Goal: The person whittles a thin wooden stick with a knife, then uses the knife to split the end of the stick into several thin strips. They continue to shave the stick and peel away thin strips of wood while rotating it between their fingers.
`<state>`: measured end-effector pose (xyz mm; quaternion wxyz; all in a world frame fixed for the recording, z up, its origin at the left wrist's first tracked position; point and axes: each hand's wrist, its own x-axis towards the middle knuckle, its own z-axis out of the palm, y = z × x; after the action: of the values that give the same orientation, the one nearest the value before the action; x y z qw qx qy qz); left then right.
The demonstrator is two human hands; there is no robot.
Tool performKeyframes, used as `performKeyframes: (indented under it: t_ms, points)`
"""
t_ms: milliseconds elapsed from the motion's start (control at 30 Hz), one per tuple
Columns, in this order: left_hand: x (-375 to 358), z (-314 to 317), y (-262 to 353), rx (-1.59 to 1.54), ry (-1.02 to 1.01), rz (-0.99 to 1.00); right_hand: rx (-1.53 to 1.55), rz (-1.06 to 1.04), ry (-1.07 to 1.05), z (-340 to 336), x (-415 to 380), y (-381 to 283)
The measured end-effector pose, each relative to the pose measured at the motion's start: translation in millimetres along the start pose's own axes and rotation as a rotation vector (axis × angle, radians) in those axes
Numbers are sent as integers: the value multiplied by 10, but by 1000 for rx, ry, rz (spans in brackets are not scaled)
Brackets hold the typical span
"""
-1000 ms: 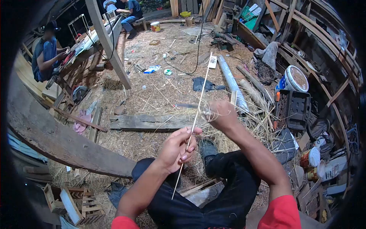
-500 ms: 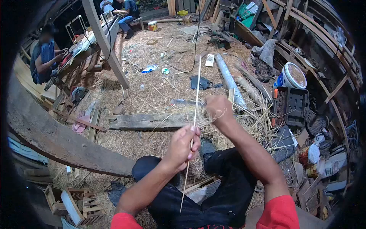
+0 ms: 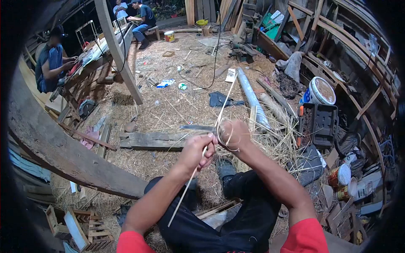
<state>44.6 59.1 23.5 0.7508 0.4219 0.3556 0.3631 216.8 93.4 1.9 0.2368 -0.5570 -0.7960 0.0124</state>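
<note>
A long thin pale strip [image 3: 181, 203] runs from above my lap up past both hands. My left hand [image 3: 200, 152] is closed around it, with the lower end sticking out over my left thigh. Just above and to the right, my right hand [image 3: 233, 134] is curled in a fist beside the strip's upper part. A knife blade [image 3: 197, 127] points out to the left from my right hand; its handle is hidden. Thin curled shavings hang about the right fist. Beyond my hands a wooden beam [image 3: 154, 141] lies on the ground.
Straw-like strips [image 3: 276, 149] are heaped right of my feet, near an open black case [image 3: 325, 122] and a white bucket [image 3: 322, 90]. A slanting post [image 3: 119, 52] stands at left. Behind it one person [image 3: 50, 63] sits at a bench; two others are farther back.
My right hand has moved down and left, close to my left hand. The strip now tilts more to the right at its top, and the blade shows more clearly.
</note>
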Motion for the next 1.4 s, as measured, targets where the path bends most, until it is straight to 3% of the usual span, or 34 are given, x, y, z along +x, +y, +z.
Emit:
performKeyframes:
  t_ms: [300, 400, 433, 533, 567, 733, 800, 967, 1067, 1100, 1200, 1333, 1367, 1400]
  points:
    - [-218, 144, -281, 74, 0, 52, -131, 76, 237, 161, 226, 547]
    - [-309, 174, -257, 71, -11, 24, -156, 248, 80, 80, 325, 974]
    - [-314, 151, -259, 43, -12, -4, -195, 424, -43, 17, 328, 989]
    - [-308, 96, -222, 49, -37, -43, -183, 293, 95, 27, 186, 923]
    - [-298, 83, -217, 80, -61, -52, -240, 427, 58, 136, 232, 1046]
    - [-159, 102, -288, 190, -82, -66, 60, 226, 33, 41, 195, 839]
    - [-58, 119, -202, 191, -48, -56, -66, 94, 42, 77, 164, 693]
    - [96, 58, -106, 129, -10, 29, -103, 13, 102, 110, 197, 494]
    - [-8, 77, -110, 100, -36, 1, 71, 121, 146, 107, 234, 696]
    - [-89, 119, -112, 81, -48, -23, 29, 253, 217, 258, 318, 1060]
    - [-95, 94, -163, 28, -43, -97, -62, 577, 133, 163, 257, 1314]
    - [-111, 52, -102, -8, -66, -129, -113, 489, 25, 69, 264, 1113]
    - [-130, 67, -67, 21, -74, -121, -161, 331, 15, 104, 261, 1165]
    - [-122, 67, -69, 18, -75, -122, -125, 486, 6, 127, 301, 1343]
